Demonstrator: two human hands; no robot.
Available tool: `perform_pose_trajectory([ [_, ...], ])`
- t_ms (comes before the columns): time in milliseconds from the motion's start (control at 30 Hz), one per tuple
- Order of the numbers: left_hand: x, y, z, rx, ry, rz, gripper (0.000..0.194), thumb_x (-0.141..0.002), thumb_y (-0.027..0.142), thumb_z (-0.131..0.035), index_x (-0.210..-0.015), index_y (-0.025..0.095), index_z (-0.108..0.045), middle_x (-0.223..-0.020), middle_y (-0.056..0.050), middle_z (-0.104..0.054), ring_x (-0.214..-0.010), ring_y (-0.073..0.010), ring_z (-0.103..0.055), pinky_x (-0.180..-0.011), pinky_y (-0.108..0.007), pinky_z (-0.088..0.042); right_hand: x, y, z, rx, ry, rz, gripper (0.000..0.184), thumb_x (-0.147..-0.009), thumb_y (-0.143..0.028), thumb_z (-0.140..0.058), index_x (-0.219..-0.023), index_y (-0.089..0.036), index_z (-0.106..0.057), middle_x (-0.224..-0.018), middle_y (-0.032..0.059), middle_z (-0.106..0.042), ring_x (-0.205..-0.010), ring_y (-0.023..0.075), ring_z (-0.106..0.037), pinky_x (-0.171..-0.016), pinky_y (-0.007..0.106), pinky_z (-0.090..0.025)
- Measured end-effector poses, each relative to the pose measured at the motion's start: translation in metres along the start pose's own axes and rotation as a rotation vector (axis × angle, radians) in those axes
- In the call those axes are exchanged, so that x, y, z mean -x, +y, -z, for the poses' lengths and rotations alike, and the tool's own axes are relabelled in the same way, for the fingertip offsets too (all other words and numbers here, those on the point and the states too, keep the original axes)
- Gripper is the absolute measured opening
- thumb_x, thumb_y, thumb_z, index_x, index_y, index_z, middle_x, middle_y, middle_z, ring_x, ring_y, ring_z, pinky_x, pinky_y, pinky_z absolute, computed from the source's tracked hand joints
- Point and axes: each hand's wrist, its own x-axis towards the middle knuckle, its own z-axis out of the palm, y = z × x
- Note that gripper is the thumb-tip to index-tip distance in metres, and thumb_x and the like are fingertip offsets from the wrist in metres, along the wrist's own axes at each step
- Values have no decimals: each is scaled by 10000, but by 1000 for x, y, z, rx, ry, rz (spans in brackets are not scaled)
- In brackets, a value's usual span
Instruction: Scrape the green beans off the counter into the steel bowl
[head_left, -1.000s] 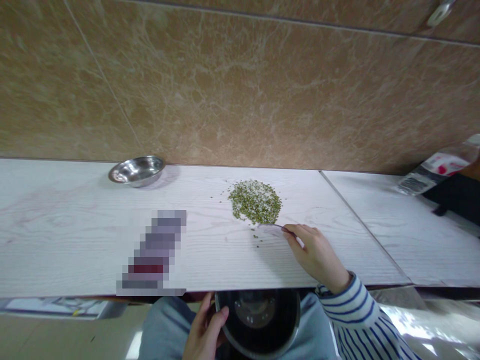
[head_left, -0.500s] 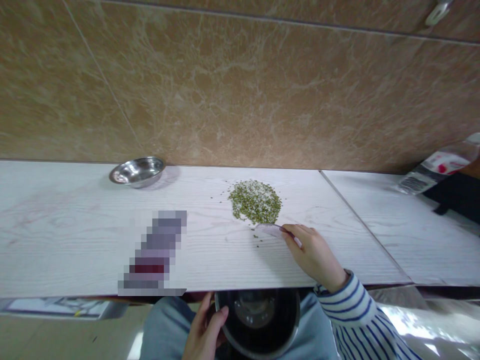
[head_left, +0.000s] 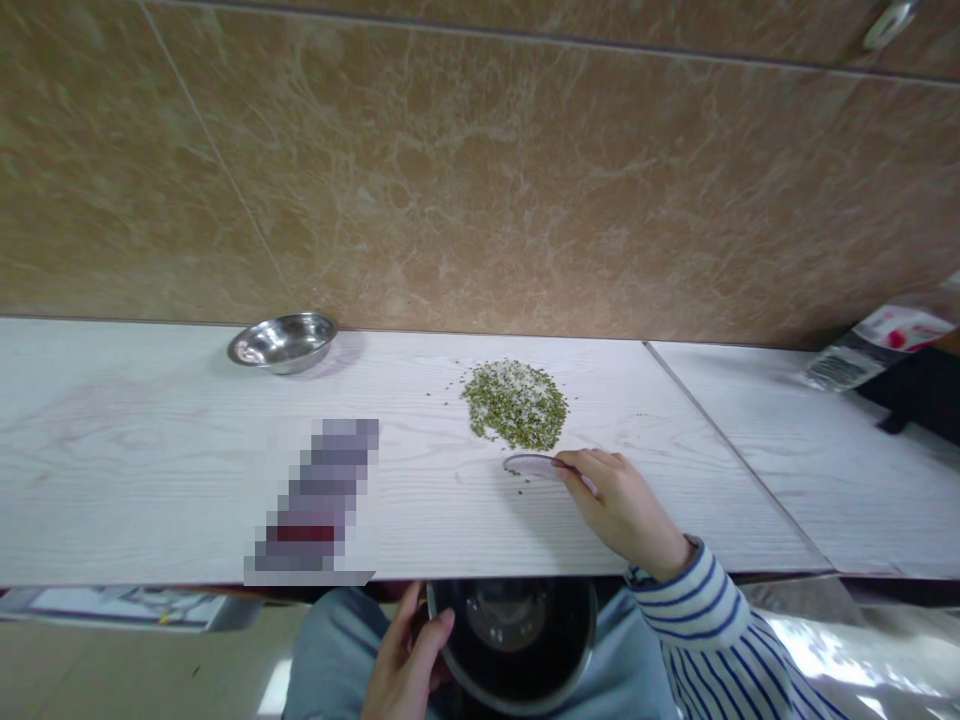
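A loose pile of green beans mixed with white grains lies on the white tabletop. My right hand pinches a thin, curved, translucent purplish scraper. Its edge rests just on the near side of the pile, with a few stray beans beside it. Below the table's front edge, a dark round pot sits between my knees with its mouth upward. My left hand grips the pot's left rim, thumb on the inside and fingers outside.
A shallow steel bowl stands at the back left against the tiled wall. A pixelated flat item lies left of the pile. A plastic bag and a black object are at the right. A seam crosses the tabletop.
The scraper has moved slightly toward me, away from the pile's near edge, bringing a few beans along. My left hand keeps its hold on the pot. The view has shifted a little.
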Motion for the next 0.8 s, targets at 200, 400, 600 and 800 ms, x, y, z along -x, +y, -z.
perform_pose_trajectory([
  [200, 0, 3, 2, 20, 10, -12, 595, -713, 308, -754, -1285, 227, -611, -1174, -121, -748, -956, -284, -726, -802, -385, -579, -4, 1, 1, 3, 0, 1, 195, -995, -213, -477, -1052, -212, -663, -971, 43, -752, -886, 203, -691, -777, 346, -472],
  [400, 2, 9, 8, 33, -25, 10, 608, -711, 293, -782, -1292, 235, -613, -1187, -114, -749, -990, -299, -723, -818, -403, -583, -5, -4, -4, 1, -19, 19, 185, -998, -221, -488, -1057, -210, -663, -972, 41, -750, -902, 207, -688, -778, 353, -464],
  [600, 4, 14, 11, 11, -37, -10, 631, -753, 300, -769, -1341, 209, -557, -1347, -131, -660, -1049, -282, -700, -800, -356, -582, 2, -8, -2, -16, -23, 38, 187, -1007, -225, -476, -1051, -215, -657, -966, 34, -750, -888, 199, -689, -773, 347, -459],
  [800, 7, 16, 7, -2, -64, -8, 635, -777, 302, -748, -1365, 199, -530, -1285, -136, -692, -1043, -283, -698, -779, -345, -580, 5, -9, -4, 34, 32, 17, 205, -1010, -230, -461, -1052, -201, -660, -948, 54, -748, -872, 209, -690, -758, 346, -473],
])
